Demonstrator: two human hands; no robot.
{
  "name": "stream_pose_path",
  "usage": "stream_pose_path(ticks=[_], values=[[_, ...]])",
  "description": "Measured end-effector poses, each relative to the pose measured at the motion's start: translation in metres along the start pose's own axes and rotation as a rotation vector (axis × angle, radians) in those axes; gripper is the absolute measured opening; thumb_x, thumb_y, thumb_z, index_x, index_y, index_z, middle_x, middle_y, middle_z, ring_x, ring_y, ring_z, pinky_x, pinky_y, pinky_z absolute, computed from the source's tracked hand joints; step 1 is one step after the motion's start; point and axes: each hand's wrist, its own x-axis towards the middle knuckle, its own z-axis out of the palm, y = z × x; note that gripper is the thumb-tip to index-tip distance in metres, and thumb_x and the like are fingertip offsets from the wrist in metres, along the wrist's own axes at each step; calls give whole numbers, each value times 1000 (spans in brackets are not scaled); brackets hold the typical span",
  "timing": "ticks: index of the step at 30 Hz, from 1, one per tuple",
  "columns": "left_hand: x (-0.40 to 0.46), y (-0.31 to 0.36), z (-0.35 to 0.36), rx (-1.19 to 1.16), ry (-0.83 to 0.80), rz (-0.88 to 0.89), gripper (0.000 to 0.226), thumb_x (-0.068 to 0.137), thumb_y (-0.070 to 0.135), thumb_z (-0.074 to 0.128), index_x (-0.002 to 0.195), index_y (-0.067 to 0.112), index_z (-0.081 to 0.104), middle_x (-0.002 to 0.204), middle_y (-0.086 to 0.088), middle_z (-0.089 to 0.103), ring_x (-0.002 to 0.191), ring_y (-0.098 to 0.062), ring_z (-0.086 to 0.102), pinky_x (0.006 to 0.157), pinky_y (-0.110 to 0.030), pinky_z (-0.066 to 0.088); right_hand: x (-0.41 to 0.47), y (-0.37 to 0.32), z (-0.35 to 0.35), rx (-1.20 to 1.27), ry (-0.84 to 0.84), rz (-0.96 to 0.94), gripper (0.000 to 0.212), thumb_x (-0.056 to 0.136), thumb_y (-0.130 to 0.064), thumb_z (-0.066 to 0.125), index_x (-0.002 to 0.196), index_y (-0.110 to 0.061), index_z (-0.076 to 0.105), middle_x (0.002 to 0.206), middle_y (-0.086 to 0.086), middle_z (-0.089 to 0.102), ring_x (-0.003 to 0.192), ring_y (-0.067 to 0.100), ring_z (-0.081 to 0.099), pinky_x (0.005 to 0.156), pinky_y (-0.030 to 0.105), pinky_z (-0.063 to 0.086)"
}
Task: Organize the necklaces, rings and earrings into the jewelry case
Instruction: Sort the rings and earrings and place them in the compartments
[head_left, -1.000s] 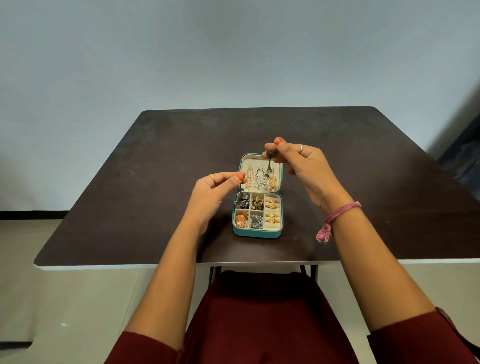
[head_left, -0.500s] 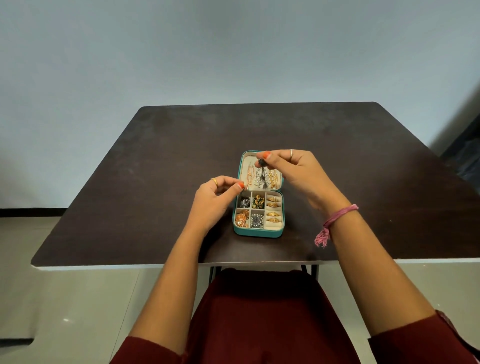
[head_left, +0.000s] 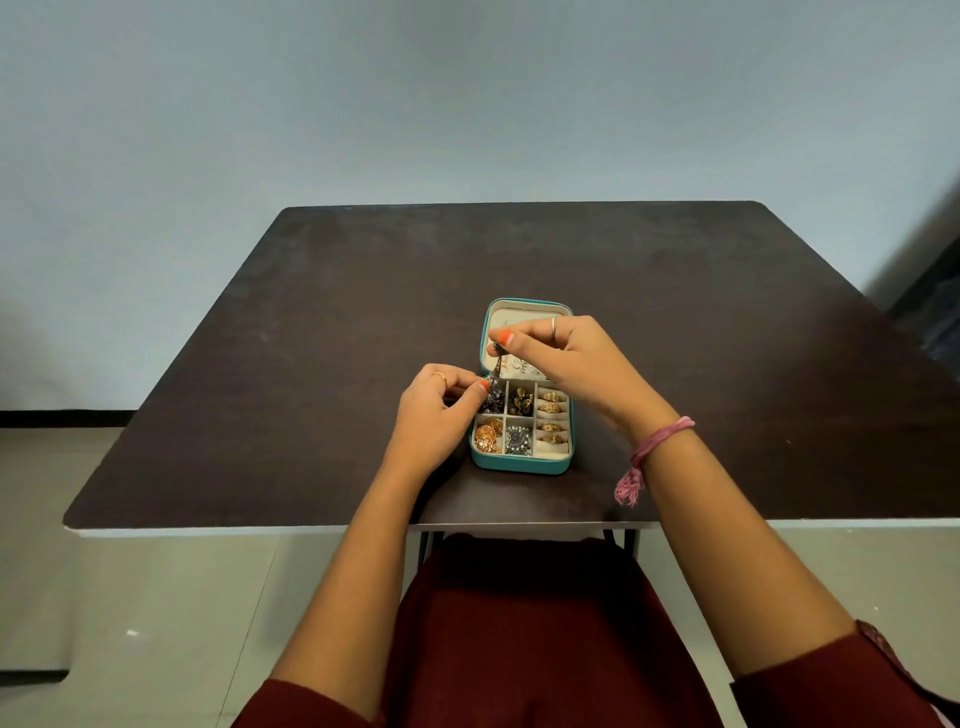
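While right hand (head_left: 566, 364) pinches earring (head_left: 497, 364), no writing legible

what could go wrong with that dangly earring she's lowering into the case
The dark dangling earring, pinched by the right hand with the left hand at its lower end, hangs over the small teal jewelry case. It may snag the chains on the lid's inside or tangle with the dark pieces already filling the top-left compartment.
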Motion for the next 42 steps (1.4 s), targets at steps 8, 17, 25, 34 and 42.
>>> stream_pose_path(ticks=[8, 17, 25, 34, 42], values=[[0, -2, 5, -43, 17, -71, 11, 91, 21, 57, 97, 23, 66, 101, 4, 65, 90, -5, 63, 77, -24, 54, 4, 8, 7, -64, -21, 20, 21, 91, -35, 60, 97, -23, 75, 96, -8, 73, 94, -1, 63, 84, 25, 50], [2, -1, 4, -128, 6, -150, 21, 92, 16, 50, 94, 23, 69, 101, 5, 67, 90, -8, 66, 77, -30, 56, 8, 18, 10, -364, -105, 53, 34, 96, -38, 51, 90, -14, 74, 79, 4, 71, 71, 9, 60, 71, 34, 49], [0, 2, 3, -143, 5, -162, 18, 91, 13, 50, 97, 23, 66, 98, 6, 68, 88, -7, 66, 77, -32, 57, 6, 17, 12, -337, -136, 150, 42, 90, -61, 36, 90, -43, 74, 85, -26, 69, 94, 3, 60, 102, 48, 36], [2, 6, 1, -73, 13, -193, 17, 90, 13, 50, 92, 21, 65, 96, 3, 65, 92, -16, 62, 76, -30, 51, -1, 18, -8, 97, 238, 63, 41, 99, -40, 42, 85, -20, 75, 90, -6, 75, 91, -2, 66, 88, 18, 46], [12, 12, 9, -393, 179, -316, 23, 94, 15, 43, 110, 23, 58, 104, 10, 61, 104, -8, 60, 96, -28, 47, -8, 40, -32, 408, 571, 161, 24, 100, -27, 44, 103, -21, 68, 100, -4, 70, 88, 6, 60, 71, 19, 46]])
